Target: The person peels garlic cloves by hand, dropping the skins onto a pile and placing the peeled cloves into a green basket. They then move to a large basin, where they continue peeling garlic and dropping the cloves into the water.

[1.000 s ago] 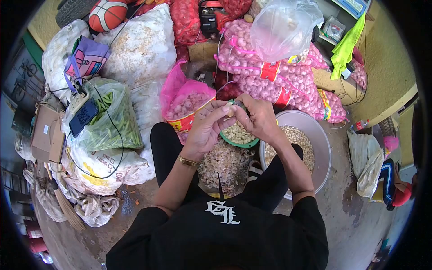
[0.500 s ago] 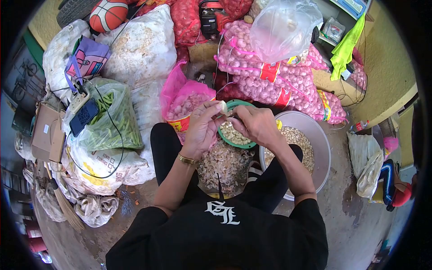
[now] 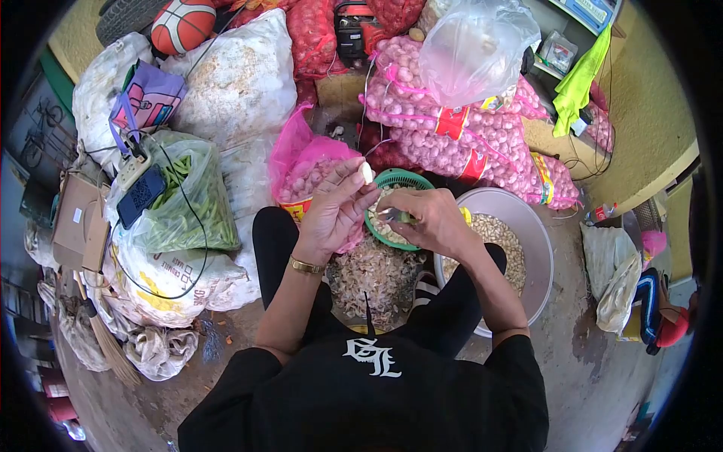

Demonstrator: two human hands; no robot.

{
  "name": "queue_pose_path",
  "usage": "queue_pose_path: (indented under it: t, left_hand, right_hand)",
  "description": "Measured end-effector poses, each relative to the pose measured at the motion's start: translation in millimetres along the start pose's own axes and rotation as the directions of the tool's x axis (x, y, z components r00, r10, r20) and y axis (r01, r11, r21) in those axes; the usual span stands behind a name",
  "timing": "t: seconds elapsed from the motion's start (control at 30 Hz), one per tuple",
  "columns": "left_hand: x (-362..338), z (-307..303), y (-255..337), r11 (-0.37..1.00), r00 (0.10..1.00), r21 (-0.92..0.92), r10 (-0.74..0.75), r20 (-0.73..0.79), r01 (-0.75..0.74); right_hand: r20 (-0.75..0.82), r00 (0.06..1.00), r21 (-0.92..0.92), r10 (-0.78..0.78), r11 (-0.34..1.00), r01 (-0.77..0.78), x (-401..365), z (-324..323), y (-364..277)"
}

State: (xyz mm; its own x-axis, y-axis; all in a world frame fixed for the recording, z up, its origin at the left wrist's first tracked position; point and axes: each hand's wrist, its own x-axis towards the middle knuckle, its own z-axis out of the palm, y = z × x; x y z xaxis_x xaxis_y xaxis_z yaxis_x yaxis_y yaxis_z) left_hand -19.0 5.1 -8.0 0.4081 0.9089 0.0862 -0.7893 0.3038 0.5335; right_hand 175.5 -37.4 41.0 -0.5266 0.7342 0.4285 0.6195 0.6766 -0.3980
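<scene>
My left hand [image 3: 337, 211] pinches a pale peeled garlic clove [image 3: 367, 173] between thumb and fingertips, holding it up. To its right, my right hand [image 3: 437, 220] is closed around what looks like a small knife [image 3: 401, 217], mostly hidden by the fingers. Below the hands is a green plastic basket [image 3: 410, 178] with peeled cloves in it. A pile of garlic skins [image 3: 373, 279] lies between my legs. Beside my right knee stands a large pale basin [image 3: 536, 264] holding many cloves. An opened pink mesh bag of garlic bulbs [image 3: 309, 177] sits beyond my left hand.
Full pink mesh garlic sacks [image 3: 452, 147] are stacked ahead. White sacks [image 3: 233, 83] fill the left side, with a clear bag of green vegetables [image 3: 184, 200] and a phone [image 3: 141, 197] on them. A broom [image 3: 109, 339] lies at left. Another person [image 3: 666, 313] is at far right.
My hands have moved apart. The left now holds the clove higher with its palm more in view; the right has shifted slightly down and right, over the basket.
</scene>
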Motion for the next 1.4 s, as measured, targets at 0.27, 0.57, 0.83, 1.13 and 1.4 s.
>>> queue_pose_path:
  t: [0.27,0.57,0.83,1.13,1.4]
  left_hand:
    - [1,-2,1,1.0,0.999,0.012,0.023,0.023,-0.023]
    - [-3,10,-2,0.997,0.994,0.042,0.062,0.092,-0.066]
    - [-5,21,-2,0.977,0.989,0.154,0.148,0.02,-0.149]
    - [-6,22,-3,0.952,0.984,0.25,0.176,0.024,-0.176]
    - [-5,20,-3,0.945,0.985,0.281,0.173,0.009,-0.168]
  right_hand:
    - [-0.031,0.991,0.276,0.133,0.954,-0.119,2,-8,-10]
    - [-0.27,0.944,0.372,0.189,0.925,-0.079,14,5,-5]
    - [-0.371,0.91,0.357,0.185,0.933,-0.044,17,11,-6]
    - [-0.306,0.923,0.393,0.232,0.914,-0.1,14,7,-5]
    - [-0.324,0.917,0.419,0.231,0.904,-0.079,16,5,-7]
